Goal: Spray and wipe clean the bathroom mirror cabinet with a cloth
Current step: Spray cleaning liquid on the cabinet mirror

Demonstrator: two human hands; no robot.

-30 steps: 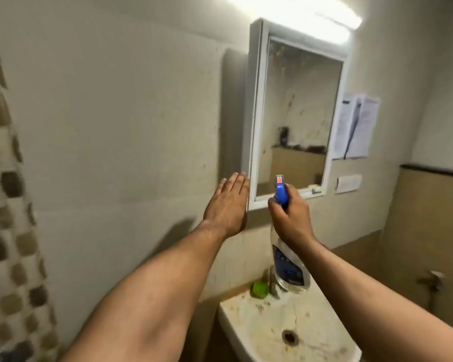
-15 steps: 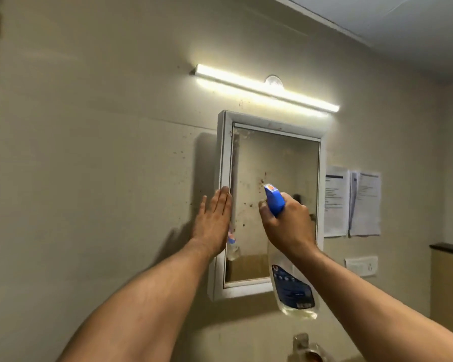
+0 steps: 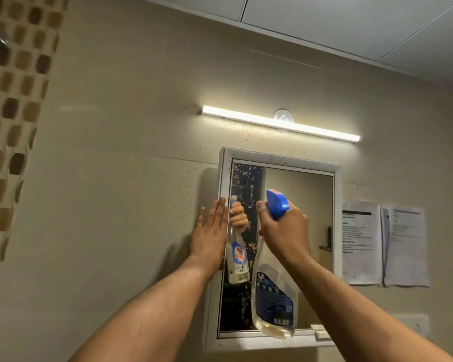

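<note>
The room was dim and yellowish, with the light coming from the tube light, which burned glaring white and left a soft halo on the wall around it. Below it, the left hand cast a faint shadow down-left. Far left of it, the mosaic tiles were smeared with blur and bowed at the edge.

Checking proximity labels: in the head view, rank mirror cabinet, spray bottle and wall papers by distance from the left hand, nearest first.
1. mirror cabinet: the left hand lies flat against its left edge.
2. spray bottle: just to the right, gripped by the right hand in front of the mirror.
3. wall papers: far right, beyond the cabinet.
</note>
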